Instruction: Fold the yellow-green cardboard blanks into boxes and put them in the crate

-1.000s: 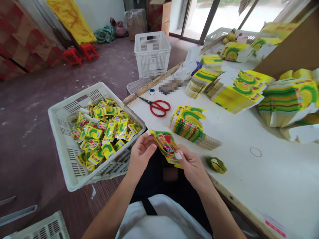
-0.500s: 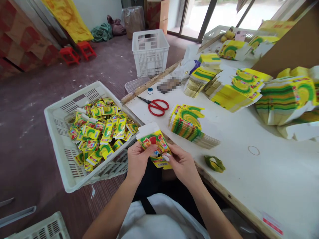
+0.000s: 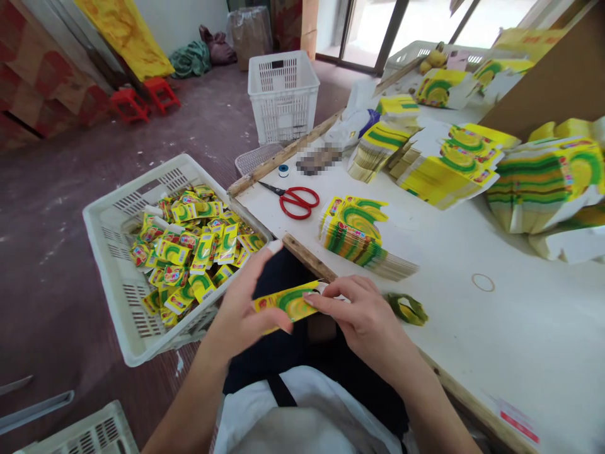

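A small yellow and green printed carton lies nearly flat over my lap, held from both sides. My left hand grips its left end between thumb and fingers, with the index finger raised. My right hand pinches its right end at the white table's front edge. A fanned stack of flat cartons lies on the table just beyond my right hand. A crumpled green and yellow band rests beside my right hand.
A white crate full of folded cartons stands on the floor at my left. Red scissors, a tape roll and a wooden stick lie on the table's far end. Larger carton piles fill the back. Another white basket stands further off.
The carton was upright with its face toward me; it has been turned down to lie nearly flat. Both hands dropped slightly and my left index finger has lifted off it.
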### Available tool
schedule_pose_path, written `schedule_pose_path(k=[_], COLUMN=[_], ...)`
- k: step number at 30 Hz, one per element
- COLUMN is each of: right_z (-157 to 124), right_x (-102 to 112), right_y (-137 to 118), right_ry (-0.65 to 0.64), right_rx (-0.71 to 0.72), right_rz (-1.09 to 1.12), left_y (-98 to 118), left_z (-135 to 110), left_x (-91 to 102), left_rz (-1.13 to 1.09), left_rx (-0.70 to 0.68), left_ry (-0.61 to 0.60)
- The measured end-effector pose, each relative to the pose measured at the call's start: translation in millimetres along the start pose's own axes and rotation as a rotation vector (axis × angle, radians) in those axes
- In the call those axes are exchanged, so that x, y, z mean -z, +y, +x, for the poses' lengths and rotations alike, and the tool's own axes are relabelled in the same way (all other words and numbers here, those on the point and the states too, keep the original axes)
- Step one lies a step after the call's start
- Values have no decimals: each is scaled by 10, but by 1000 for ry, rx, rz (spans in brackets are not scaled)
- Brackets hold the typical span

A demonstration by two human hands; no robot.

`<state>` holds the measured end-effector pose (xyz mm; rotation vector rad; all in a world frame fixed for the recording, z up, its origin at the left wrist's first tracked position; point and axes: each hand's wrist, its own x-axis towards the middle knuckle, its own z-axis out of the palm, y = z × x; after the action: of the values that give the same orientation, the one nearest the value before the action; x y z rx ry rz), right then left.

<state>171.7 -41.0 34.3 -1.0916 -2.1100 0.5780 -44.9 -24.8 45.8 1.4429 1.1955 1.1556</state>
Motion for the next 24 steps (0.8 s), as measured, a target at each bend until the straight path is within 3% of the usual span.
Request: schedule_pose_path(k=[3, 5, 8, 10, 13, 15, 18, 21, 24], right_z=[8, -11, -61, -79, -57, -19, 29, 21, -27], right_x=[-12, -49, -151, -242, -355, -389, -394, -381, -365], right_y=[-82, -85, -27, 12, 30, 29, 41, 47, 27], right_ry=[-2, 101, 391, 455, 256, 137, 104, 102, 69], right_rx=[128, 93, -171, -401, -629, -682, -703, -630, -442], right_rz=[-51, -18, 201, 498, 968, 1122, 1088, 955, 763], left_y=[30, -9, -74, -108, -171, -219, -246, -220, -236], left_z=[-47, -75, -133, -175, -213, -215, -192, -152, -118], left_x=[-110, -234, -386, -448, -491, -494, -476, -454, -461], left_rz=[225, 211, 208, 255, 310, 340, 404, 445, 404], left_rx=[105, 176, 189, 132, -47, -194, -268, -122, -40], left_ry=[-296, -345, -277, -257, -238, -229, -218, -244, -284])
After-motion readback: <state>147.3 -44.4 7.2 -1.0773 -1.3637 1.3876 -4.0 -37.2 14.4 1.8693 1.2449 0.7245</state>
